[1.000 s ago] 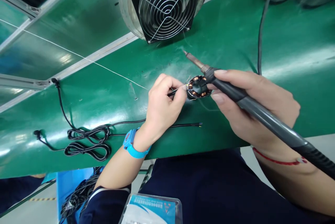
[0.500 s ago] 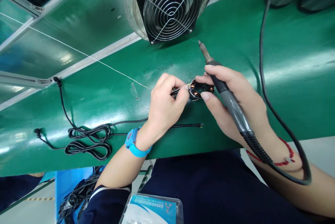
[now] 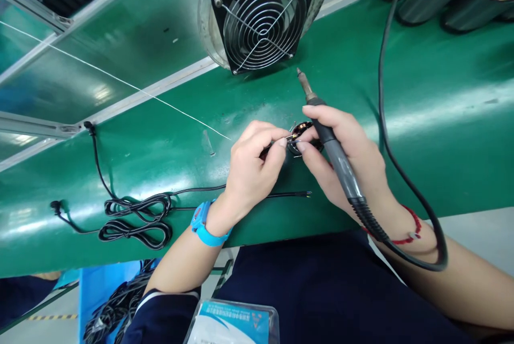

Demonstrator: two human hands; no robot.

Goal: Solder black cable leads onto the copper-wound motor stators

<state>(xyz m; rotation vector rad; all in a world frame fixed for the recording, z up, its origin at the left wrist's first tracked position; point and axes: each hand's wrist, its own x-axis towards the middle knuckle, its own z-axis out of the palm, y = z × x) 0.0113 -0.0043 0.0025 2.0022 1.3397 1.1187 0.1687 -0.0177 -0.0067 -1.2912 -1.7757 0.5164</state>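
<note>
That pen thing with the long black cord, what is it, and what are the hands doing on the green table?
A camera on the person's head looks down at their own two hands. The right hand holds a soldering iron, a hot-tipped tool, tip pointing up and away. It also pinches a small round coil of copper wire. The left hand, with a blue wristband, pinches a thin dark lead at the coil. On the green table lie bundled black cables, and a fan stands behind.
</note>
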